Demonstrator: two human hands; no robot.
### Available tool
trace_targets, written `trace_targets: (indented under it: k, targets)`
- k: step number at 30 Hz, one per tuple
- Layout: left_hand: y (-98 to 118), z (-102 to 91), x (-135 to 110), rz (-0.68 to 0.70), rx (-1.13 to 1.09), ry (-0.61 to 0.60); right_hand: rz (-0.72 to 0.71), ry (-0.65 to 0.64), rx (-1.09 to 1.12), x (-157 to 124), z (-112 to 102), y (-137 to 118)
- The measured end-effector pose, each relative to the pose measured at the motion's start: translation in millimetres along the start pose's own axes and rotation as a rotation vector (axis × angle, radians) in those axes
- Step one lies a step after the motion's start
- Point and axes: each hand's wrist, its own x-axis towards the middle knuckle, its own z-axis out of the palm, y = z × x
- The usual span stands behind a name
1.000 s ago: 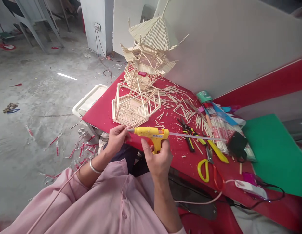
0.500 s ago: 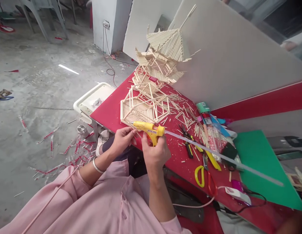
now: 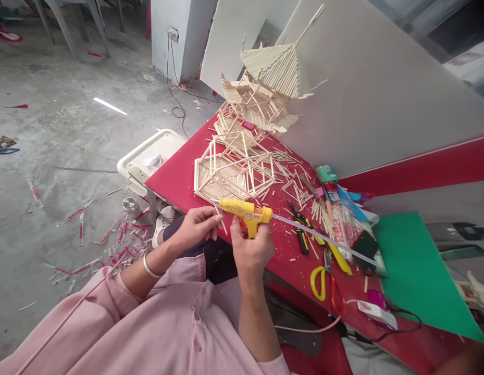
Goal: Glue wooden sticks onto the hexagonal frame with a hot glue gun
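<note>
Right hand [image 3: 251, 251] clenched on one yellow glue gun [image 3: 245, 210], left hand [image 3: 195, 227] pinching one wooden stick [image 3: 223, 226]; one hexagonal stick frame [image 3: 233, 171] just beyond fingertips.

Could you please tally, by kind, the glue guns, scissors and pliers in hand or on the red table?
Glue gun, in the right hand: 1
Scissors, on the red table: 1
Pliers, on the table: 1
Total: 3
</note>
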Motion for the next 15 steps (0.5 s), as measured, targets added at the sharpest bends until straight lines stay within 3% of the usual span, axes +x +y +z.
trace_targets:
  k: [10, 15]
  targets:
    - [2, 1.9, -11, -0.138, -0.208, -0.171, 0.187, -0.112, 0.188, -1, -23, 7]
    - [7, 4.9, -17, -0.143, -0.223, -0.231, 0.222, -0.08, 0.208, -1, -28, 7]
